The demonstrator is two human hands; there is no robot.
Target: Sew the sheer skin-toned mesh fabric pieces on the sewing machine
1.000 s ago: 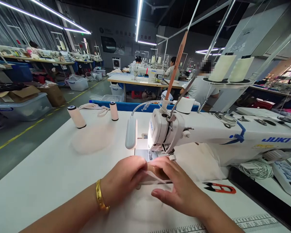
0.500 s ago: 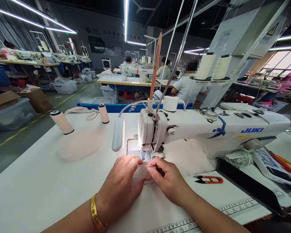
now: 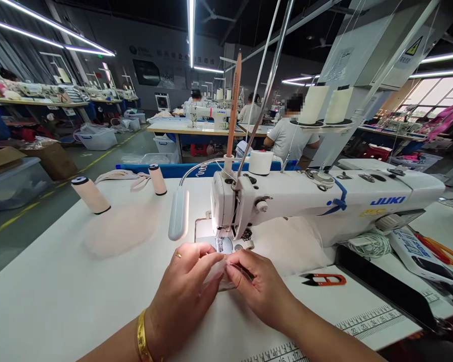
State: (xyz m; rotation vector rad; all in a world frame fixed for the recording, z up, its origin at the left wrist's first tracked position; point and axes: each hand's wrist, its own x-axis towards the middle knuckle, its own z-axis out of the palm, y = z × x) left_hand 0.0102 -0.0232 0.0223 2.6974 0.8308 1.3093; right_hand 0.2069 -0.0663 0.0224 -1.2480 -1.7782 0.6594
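Small sheer pale fabric piece [image 3: 219,274], judged limp and light, is pinched at its edges by left hand [image 3: 184,291] and right hand [image 3: 262,286], white sewing machine [image 3: 305,201] at 12 o'clock.

Sheer, thin cloth piece [image 3: 221,274]; glossy white sewing machine [image 3: 324,201]; smooth matt table [image 3: 60,286].

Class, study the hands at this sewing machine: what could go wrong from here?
1. The left hand and right hand pinch a small sheer fabric piece right in front of the needle area; fingertips could stray under it.
2. The piece is thin and small, so it may slip or pucker.
3. The thread snips lie open-bladed beside the right hand; a careless reach might nick a finger.
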